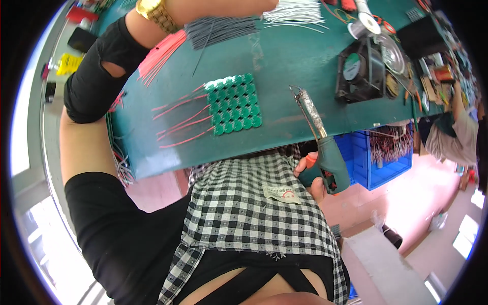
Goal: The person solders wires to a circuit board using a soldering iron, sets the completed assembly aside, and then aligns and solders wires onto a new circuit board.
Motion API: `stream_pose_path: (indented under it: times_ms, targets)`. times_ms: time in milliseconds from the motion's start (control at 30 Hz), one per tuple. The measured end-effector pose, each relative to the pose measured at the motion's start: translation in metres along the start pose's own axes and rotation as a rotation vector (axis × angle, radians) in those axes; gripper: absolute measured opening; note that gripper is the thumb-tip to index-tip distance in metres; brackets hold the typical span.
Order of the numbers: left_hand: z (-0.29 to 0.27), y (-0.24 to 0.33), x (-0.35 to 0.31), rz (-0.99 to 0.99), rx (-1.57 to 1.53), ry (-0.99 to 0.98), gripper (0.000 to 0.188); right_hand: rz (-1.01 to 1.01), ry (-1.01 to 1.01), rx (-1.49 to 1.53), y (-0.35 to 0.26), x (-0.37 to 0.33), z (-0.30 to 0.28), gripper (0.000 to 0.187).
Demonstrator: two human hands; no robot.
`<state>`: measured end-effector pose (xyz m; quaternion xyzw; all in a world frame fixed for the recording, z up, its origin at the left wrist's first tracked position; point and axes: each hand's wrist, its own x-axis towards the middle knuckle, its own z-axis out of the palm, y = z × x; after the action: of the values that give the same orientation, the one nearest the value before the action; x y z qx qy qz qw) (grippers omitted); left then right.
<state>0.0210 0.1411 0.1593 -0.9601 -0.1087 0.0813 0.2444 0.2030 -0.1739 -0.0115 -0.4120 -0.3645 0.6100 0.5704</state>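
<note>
My left hand (249, 6) is stretched along the far edge, above the bundles of grey wires (218, 33) and white wires (295, 14); its fingers are mostly cut off by the frame, so their grip cannot be told. In my right hand (317, 189), low at the table's near edge, is a soldering gun (333, 160) with a dark green body and a metal tip pointing up over the table. Between my arms lies a panel of round green circuit boards (234, 105). Several red wires (185, 122) run from its left side.
Red wires (161, 56) lie beside the grey bundle. On the right stand a solder wire spool (364, 25) and a black fan (360, 71). Below the table edge a blue crate (389, 175) holds wired parts. Another person (452, 137) is at far right.
</note>
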Motion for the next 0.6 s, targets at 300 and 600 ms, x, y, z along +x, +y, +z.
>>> stream_pose_path:
  times_ms: [300, 600]
  targets:
    - [0.072, 0.074, -0.054, -0.436, -0.311, 0.226, 0.011, 0.051, -0.167, -0.009, 0.005, 0.017, -0.002, 0.060]
    - [0.088, 0.146, -0.129, -1.062, -1.274, 0.400, 0.012, 0.158, -0.189, 0.003, 0.011, 0.050, 0.025, 0.074]
